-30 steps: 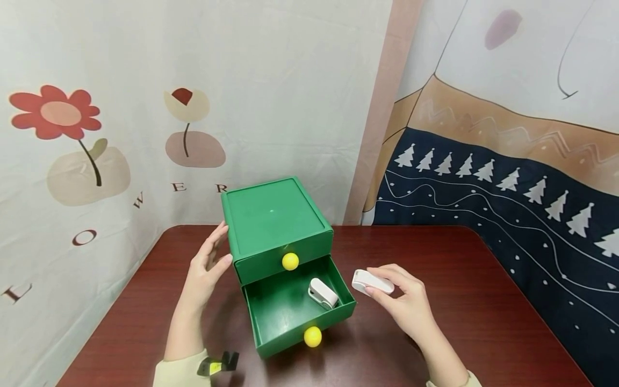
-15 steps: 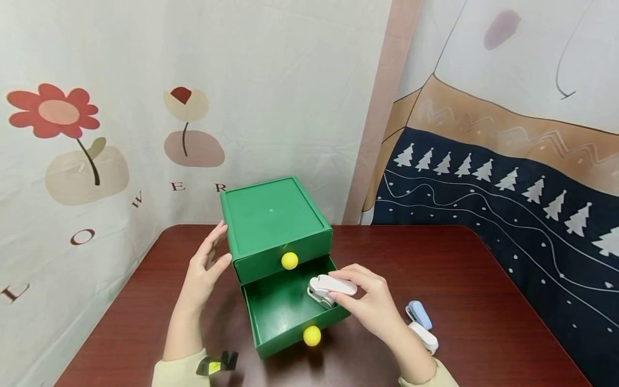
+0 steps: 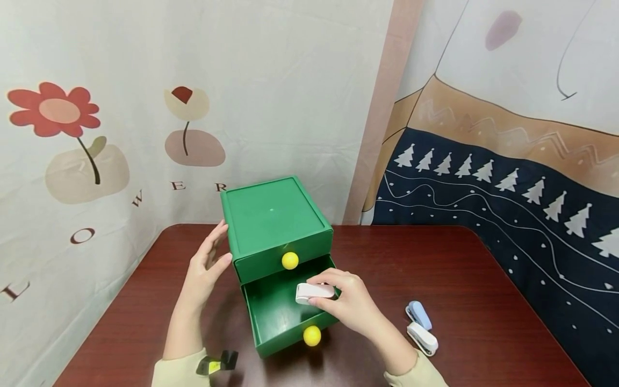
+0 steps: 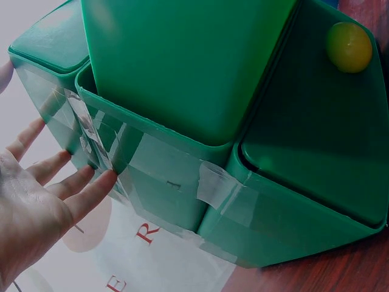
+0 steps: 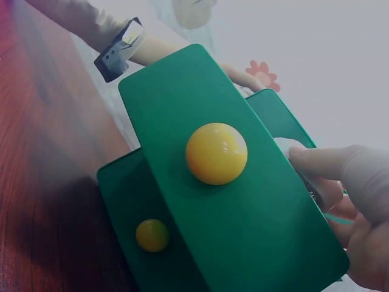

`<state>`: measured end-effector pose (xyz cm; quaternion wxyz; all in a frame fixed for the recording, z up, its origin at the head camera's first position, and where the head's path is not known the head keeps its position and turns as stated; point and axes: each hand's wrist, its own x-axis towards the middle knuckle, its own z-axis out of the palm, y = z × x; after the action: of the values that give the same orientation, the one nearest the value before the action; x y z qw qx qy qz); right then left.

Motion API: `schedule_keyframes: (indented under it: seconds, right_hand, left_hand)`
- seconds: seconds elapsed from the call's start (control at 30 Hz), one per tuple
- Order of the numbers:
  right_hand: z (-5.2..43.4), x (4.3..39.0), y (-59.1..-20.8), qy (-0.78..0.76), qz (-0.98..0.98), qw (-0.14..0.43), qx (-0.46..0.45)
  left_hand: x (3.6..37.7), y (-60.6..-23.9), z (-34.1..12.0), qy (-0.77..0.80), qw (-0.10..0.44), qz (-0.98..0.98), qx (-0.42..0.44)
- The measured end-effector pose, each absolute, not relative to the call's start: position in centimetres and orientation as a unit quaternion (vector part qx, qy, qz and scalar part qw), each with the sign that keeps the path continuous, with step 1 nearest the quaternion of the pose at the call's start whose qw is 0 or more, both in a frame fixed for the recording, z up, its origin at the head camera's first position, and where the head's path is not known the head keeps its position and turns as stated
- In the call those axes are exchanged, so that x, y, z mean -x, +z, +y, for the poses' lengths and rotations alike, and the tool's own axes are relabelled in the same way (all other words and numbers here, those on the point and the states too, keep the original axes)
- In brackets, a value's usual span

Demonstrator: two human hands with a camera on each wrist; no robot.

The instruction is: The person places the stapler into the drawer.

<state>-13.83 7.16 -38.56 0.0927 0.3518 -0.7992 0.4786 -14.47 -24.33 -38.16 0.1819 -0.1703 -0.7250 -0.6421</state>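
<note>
Fingers of the left hand (image 3: 205, 274) lie straight and relaxed, their tips flat against the left wall of the green drawer box (image 3: 275, 220), holding nothing; the box stands at three o'clock from that palm. Its lower drawer (image 3: 280, 317) is pulled out toward six o'clock, yellow knob (image 3: 311, 335) at the front, a second yellow knob (image 3: 290, 260) on the shut upper drawer. Over the open drawer the right hand (image 3: 350, 306) pinches a white stapler (image 3: 314, 292) between thumb and curled fingers, its long axis running nine to three o'clock, just above the drawer floor near the right wall. This hand alone is at the stapler. At four o'clock from the box, two more staplers, blue (image 3: 418, 314) and white (image 3: 423, 337), lie side by side on the dark red table (image 3: 483, 279). Behind hang printed cloths: flowers left, trees right.
</note>
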Motion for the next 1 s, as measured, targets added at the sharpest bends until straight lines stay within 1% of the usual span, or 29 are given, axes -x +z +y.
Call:
schedule_keyframes:
  seconds: [0.1,0.33,0.43,0.83,1.0]
  right_hand:
    - [7.1,13.89,-38.56,0.455,-0.814,0.078,-0.353]
    - [7.02,14.14,-38.16,0.444,-0.834,0.011,-0.327]
    - [6.96,14.25,-37.97,0.44,-0.838,-0.002,-0.322]
    - [6.92,14.31,-38.0,0.45,-0.834,-0.024,-0.319]
    - [7.07,14.34,-38.35,0.457,-0.826,-0.022,-0.328]
  left_hand:
    - [14.45,-38.2,-24.32,-0.642,0.181,-0.726,0.171]
    - [14.41,-38.15,-24.26,-0.639,0.18,-0.729,0.166]
    - [14.39,-38.11,-24.24,-0.639,0.181,-0.729,0.165]
    - [14.31,-38.03,-24.26,-0.64,0.185,-0.726,0.172]
    - [14.32,-38.1,-24.25,-0.639,0.187,-0.726,0.175]
